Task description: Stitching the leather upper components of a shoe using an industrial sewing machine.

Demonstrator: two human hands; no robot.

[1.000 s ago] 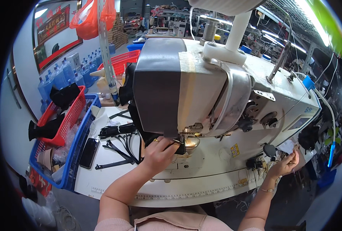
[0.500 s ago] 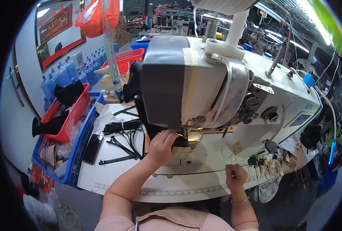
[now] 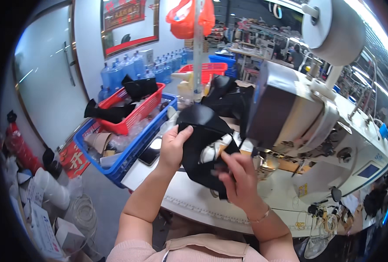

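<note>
A black leather-like piece [image 3: 198, 163] with a rounded upper part and a gap in its middle is held up in front of the sewing machine [image 3: 285, 113]. My left hand [image 3: 173, 146] grips its left edge, thumb on top. At the piece's right side is my right hand [image 3: 242, 177], its fingers bent and apart from the thumb, the fingertips blurred by motion. White and tan material shows within the gap; I cannot tell what it is. More black pieces [image 3: 222, 94] lie behind, left of the machine head.
On my left a blue basket [image 3: 115, 172] stands against the table's edge, with a red basket [image 3: 135, 120] of black pieces on it. Between basket and black piece lies a phone [image 3: 151, 151]. A ruler strip [image 3: 194, 209] runs along the table's front. Cords and rings [image 3: 329, 222] lie at right.
The view has swung left. My left hand has drawn the black piece away from the needle area and raised it. My right hand has come over from the table's right side to the piece.
</note>
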